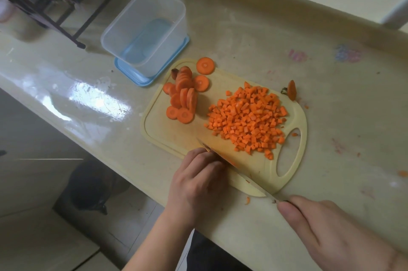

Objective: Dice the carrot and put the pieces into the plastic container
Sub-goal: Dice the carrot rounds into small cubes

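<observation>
In the head view, a pale cutting board [167, 136] was seen at the centre of the frame on a glossy countertop [331, 116]. A heap of diced carrot [247, 122] lay on the right half of the board, while a cluster of uncut carrot rounds [184, 96] was left toward the board's upper left, two of them lying loose just above. A carrot end [291, 90] had been set off the board's upper right edge. The plastic container [143, 27] stood in the upper left of the frame on a blue lid [130, 73], near the board and holding no carrot.

At the lower centre, the left hand [198, 182] was curled over something at the board's near edge, the blade of a knife [242, 178] lying against its fingertips; what was pinned beneath was hidden, though it was probably carrot strips. The knife handle was gripped by the right hand [326, 231] at the lower right, fingers wrapped closed around it.

Dicing was judged to be well along but unfinished, with nothing yet transferred. A nick could be caused by the blade running so close to the curled fingers. Pieces could be scattered onto the counter, as a few stray bits already were, if the heap were swept carelessly, and the light container might be tipped off its lid by a nudge
</observation>
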Motion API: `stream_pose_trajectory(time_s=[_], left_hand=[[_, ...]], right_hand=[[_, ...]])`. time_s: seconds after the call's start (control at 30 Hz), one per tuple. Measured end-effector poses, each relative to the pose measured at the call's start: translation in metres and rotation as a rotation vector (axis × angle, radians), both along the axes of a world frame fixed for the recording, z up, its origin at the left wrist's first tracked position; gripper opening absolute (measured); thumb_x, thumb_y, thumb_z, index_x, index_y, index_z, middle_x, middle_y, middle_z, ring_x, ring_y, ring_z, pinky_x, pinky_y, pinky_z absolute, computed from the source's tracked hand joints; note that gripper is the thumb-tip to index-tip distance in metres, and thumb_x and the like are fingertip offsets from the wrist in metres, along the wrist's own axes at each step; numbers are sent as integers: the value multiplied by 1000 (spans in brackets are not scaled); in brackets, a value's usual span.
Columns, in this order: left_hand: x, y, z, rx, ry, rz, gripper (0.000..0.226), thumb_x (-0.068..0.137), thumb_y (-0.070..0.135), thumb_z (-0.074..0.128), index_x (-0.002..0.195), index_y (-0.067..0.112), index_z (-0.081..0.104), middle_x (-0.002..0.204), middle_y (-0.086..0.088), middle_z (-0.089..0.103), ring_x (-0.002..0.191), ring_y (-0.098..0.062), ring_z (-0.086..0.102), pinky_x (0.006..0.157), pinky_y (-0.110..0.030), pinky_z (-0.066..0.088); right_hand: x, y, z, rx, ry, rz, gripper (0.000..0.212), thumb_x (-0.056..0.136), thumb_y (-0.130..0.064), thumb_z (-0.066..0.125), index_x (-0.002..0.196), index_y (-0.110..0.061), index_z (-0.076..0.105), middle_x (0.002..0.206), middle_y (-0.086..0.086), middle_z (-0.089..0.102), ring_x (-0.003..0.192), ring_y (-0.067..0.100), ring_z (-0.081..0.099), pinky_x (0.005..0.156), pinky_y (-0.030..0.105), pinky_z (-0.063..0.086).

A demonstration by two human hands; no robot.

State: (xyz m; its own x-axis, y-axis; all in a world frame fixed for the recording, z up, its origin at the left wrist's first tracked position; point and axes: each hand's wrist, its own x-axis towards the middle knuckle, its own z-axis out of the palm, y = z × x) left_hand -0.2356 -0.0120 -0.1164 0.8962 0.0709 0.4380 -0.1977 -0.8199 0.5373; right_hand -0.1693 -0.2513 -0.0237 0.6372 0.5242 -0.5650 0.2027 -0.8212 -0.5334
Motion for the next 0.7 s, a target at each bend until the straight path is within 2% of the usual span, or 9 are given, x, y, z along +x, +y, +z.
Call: stream_pose_trajectory(time_s=[0.13, 0.23, 0.37, 0.57, 0.7], left_hand=[[2, -1, 3, -14, 5, 2, 10, 83, 5, 81, 91, 1, 77, 99, -12, 71, 103, -27, 64, 91, -33, 55], [0, -1, 1, 12, 18, -2, 10, 84, 5, 81, 91, 0, 77, 97, -13, 70, 99, -28, 63, 89, -34, 54], [-2, -1, -1, 42, 0, 6, 11, 84, 6, 82, 90, -1, 76, 94, -15, 68, 95, -30, 63, 88, -36, 54], [-8, 0, -1, 29, -38, 1, 14, 81, 2, 82, 94, -2, 77, 99, -16, 70, 97, -33, 64, 87, -39, 55], [-10, 3, -7, 26, -19, -47, 15, 84, -1, 79, 99, -5, 76, 105, -18, 71, 103, -35, 65, 85, -43, 55]], right_hand=[[3, 19, -8, 57, -64, 12, 74, 72, -80, -3, 72, -26, 46, 61, -3, 56, 64, 13, 55, 64, 35, 46], [12, 15, -10, 124, -68, -42, 68, 79, -78, 10, 64, -22, 46, 64, -6, 59, 58, 12, 54, 59, 33, 42], [20, 11, -5, 156, -65, -115, 67, 79, -77, 16, 58, -20, 44, 56, -8, 55, 53, 12, 50, 53, 25, 37], [6, 9, 11, 129, -46, -42, 72, 76, -78, 13, 69, -19, 52, 64, -9, 61, 59, 11, 55, 59, 28, 43], [-1, 2, 9, 72, -46, -10, 90, 64, -91, -3, 73, -21, 52, 71, -17, 62, 63, 7, 56, 61, 24, 42]])
